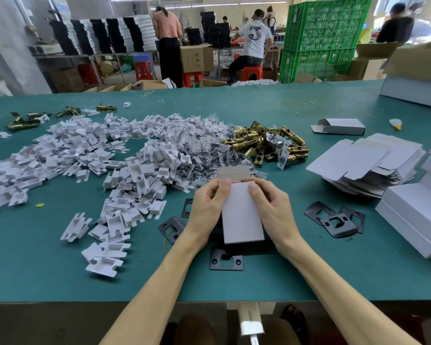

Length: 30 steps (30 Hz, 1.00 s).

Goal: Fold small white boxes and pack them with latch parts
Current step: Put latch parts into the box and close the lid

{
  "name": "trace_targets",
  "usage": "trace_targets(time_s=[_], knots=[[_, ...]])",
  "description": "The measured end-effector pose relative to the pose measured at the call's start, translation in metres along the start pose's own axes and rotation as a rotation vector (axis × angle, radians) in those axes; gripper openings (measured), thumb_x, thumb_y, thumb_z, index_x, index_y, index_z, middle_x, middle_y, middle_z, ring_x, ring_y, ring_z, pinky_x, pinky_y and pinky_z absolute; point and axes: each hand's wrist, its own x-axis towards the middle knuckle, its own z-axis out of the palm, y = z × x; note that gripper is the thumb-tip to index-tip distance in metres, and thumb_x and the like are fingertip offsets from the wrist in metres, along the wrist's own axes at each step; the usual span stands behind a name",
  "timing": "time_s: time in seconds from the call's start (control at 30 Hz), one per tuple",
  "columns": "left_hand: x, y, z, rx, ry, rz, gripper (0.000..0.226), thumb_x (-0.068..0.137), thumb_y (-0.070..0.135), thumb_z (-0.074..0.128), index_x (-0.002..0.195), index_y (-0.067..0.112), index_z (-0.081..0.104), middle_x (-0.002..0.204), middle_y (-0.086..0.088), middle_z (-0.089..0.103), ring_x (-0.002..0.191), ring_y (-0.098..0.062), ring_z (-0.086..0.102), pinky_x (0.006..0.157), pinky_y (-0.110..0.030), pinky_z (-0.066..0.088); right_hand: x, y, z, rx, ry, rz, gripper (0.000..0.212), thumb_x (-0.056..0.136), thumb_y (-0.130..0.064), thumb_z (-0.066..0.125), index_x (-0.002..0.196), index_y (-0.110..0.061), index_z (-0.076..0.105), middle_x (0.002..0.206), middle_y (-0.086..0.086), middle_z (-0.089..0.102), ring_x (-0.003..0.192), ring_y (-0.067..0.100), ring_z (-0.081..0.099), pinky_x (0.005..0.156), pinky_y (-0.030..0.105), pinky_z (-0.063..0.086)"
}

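The job looks to be in its early-to-middle stretch. One small white box is folded up and held over the near middle of the green worktop, its far flap open at 12 o'clock — whether anything is inside cannot be seen. Another folded box lies at about 2 o'clock, and closed white boxes are stacked at 3 o'clock (finished ones, by the look of it). Much is left: a thick stack of flat box blanks at 2 o'clock, a wide heap of white inserts from 9 to 11 o'clock, bagged screws at 12, brass latches at 1 o'clock, and black strike plates on either side of the hands.

The left hand and right hand each pinch the box's long edges near its far end — thumbs on top, fingers curled beneath — so the box sits between the two grips, its near end sticking out toward 6 o'clock.
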Motion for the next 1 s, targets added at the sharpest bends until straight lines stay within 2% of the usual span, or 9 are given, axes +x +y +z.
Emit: trace_targets(time_s=[0.23,0.4,0.53,0.63,0.73,0.8,0.87,0.93,1.0], knots=[[0.002,0.0,-0.005,-0.055,-0.072,0.081,0.02,0.105,0.016,0.06,0.121,0.019,0.072,0.123,-0.002,0.074,0.101,-0.016,0.067,0.081,-0.032,0.057,-0.002,-0.002,0.0,0.061,-0.005,-0.013,0.015,0.104,-0.018,0.059,0.111,-0.018,0.071,0.105,0.0,0.073,0.088,0.016,0.065,0.075,0.036,0.053],[0.005,-0.003,-0.006,-0.095,-0.063,0.099,0.046,0.104,0.017,0.063,0.142,0.043,0.059,0.12,0.001,0.074,0.1,-0.012,0.067,0.083,-0.033,0.059,-0.002,0.0,-0.001,0.18,0.018,0.01,0.022,0.098,-0.023,0.068,0.117,-0.022,0.059,0.108,-0.001,0.071,0.087,0.008,0.066,0.073,0.023,0.053],[0.004,-0.006,-0.007,-0.031,0.043,0.109,0.021,0.103,0.013,0.064,0.12,0.019,0.074,0.119,-0.002,0.076,0.099,-0.016,0.07,0.08,-0.039,0.059,-0.001,0.003,0.0,0.129,-0.013,0.047,0.031,0.094,-0.036,0.07,0.118,-0.021,0.059,0.111,-0.004,0.07,0.097,0.004,0.067,0.079,0.022,0.052],[0.006,-0.007,-0.01,-0.115,0.24,0.096,0.019,0.101,0.011,0.065,0.104,0.025,0.079,0.11,0.002,0.078,0.095,-0.015,0.07,0.078,-0.032,0.06,-0.004,0.005,0.002,0.03,-0.161,0.015,0.036,0.094,-0.037,0.072,0.125,-0.023,0.06,0.118,-0.009,0.067,0.104,0.003,0.065,0.084,0.02,0.053],[0.013,-0.009,-0.016,-0.229,0.428,0.075,0.012,0.101,0.011,0.065,0.104,0.018,0.074,0.105,0.001,0.078,0.093,-0.012,0.068,0.078,-0.031,0.057,-0.005,0.006,0.006,-0.056,-0.279,0.027,0.045,0.093,-0.029,0.074,0.134,-0.025,0.056,0.11,0.001,0.07,0.085,0.016,0.072,0.073,0.026,0.058],[0.014,-0.009,-0.017,-0.257,0.436,0.057,0.009,0.102,0.014,0.066,0.108,0.01,0.071,0.109,-0.003,0.077,0.094,-0.012,0.067,0.082,-0.035,0.056,-0.004,0.006,0.007,-0.065,-0.265,0.02,0.046,0.094,-0.027,0.074,0.137,-0.022,0.058,0.102,0.007,0.073,0.075,0.021,0.072,0.069,0.032,0.059],[0.013,-0.008,-0.015,-0.248,0.393,0.025,0.019,0.099,0.027,0.07,0.105,0.009,0.07,0.106,-0.004,0.075,0.093,-0.015,0.066,0.083,-0.043,0.054,-0.002,0.007,0.003,0.006,-0.186,0.024,0.041,0.095,-0.026,0.072,0.135,-0.02,0.064,0.108,0.006,0.073,0.085,0.02,0.07,0.073,0.036,0.059],[0.011,-0.005,-0.013,-0.237,0.327,0.0,0.036,0.093,0.046,0.071,0.097,0.01,0.07,0.094,-0.005,0.072,0.087,-0.021,0.064,0.08,-0.045,0.053,-0.001,0.01,-0.003,0.117,-0.1,0.052,0.034,0.095,-0.03,0.072,0.129,-0.025,0.068,0.103,0.002,0.072,0.084,0.014,0.065,0.07,0.03,0.055],[0.009,-0.003,-0.011,-0.223,0.281,-0.023,0.04,0.091,0.052,0.07,0.089,0.012,0.068,0.089,-0.01,0.067,0.084,-0.027,0.061,0.075,-0.044,0.052,0.0,0.013,-0.007,0.214,-0.019,0.086,0.027,0.094,-0.036,0.071,0.119,-0.029,0.071,0.094,0.005,0.07,0.081,0.011,0.063,0.069,0.027,0.053]])
